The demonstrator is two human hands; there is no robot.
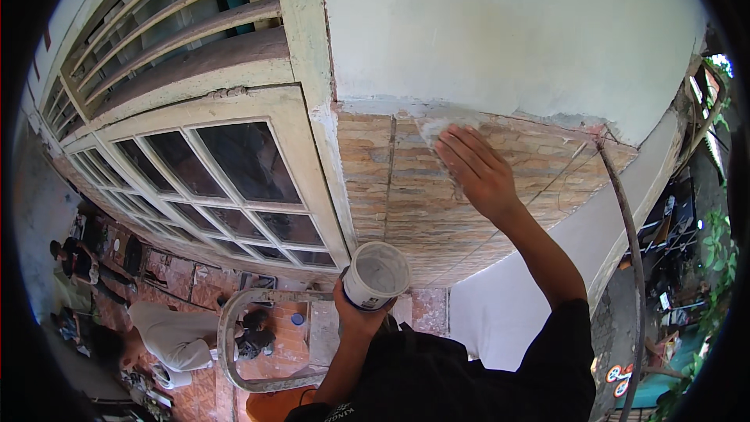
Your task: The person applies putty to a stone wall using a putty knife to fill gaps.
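Observation:
My left hand (361, 311) grips a white plastic tub (378, 275) from below, low beside the window frame. A pale grey paste lies inside the open tub. Raised to the stone-patterned tiles (437, 219), my right hand (478, 170) lies with its fingers stretched out flat against them. Next to its fingertips is a whitish smear (430, 131), just under the seam between the tiles and the pale upper wall (500, 39). Whether anything thin is under the right palm is hidden.
At my left stands a cream window frame (320, 164) with glass panes and slats above. A bent metal rail (226, 336) rises below me. A person in a grey shirt (176, 336) bends over the floor at lower left; others are farther off. A pole (629, 250) stands at right.

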